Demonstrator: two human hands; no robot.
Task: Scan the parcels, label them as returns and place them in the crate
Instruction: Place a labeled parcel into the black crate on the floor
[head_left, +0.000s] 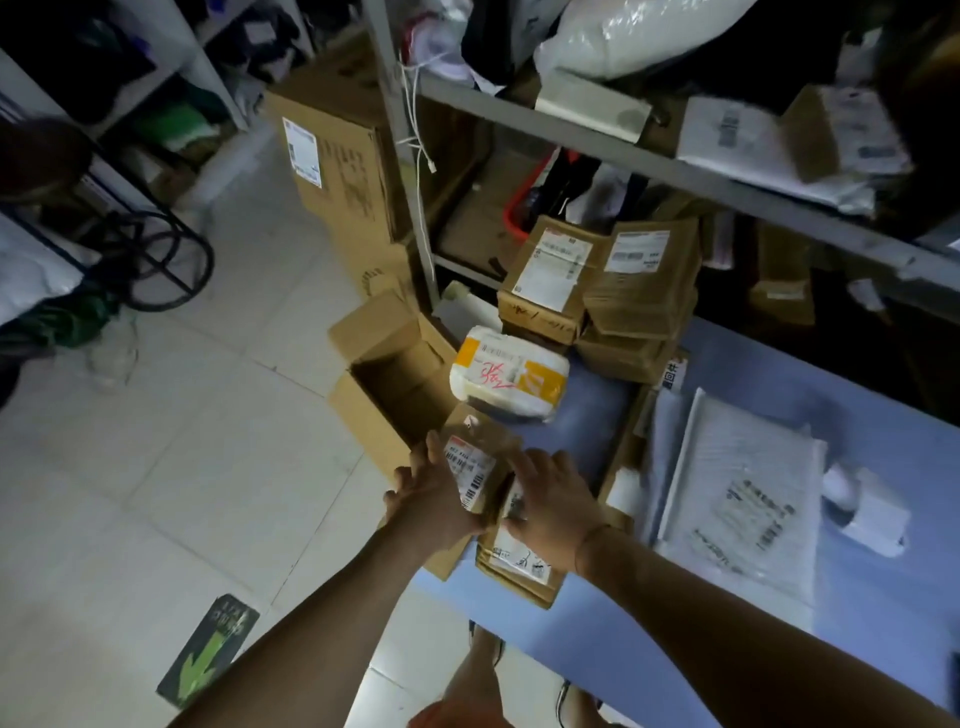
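Parcel (475, 467) held at desk (727, 649) edge between both hands: left hand (431, 499) grips its left side, right hand (550, 499) lies flat alongside. Open carton (387, 384) sits just beyond-left, nearer the left hand.

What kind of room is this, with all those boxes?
Probably a parcel storeroom or small shipping depot. Metal shelves are crammed with packages, labelled cardboard parcels are stacked on a blue table, and the person's left hand and right hand hold a small barcoded parcel.
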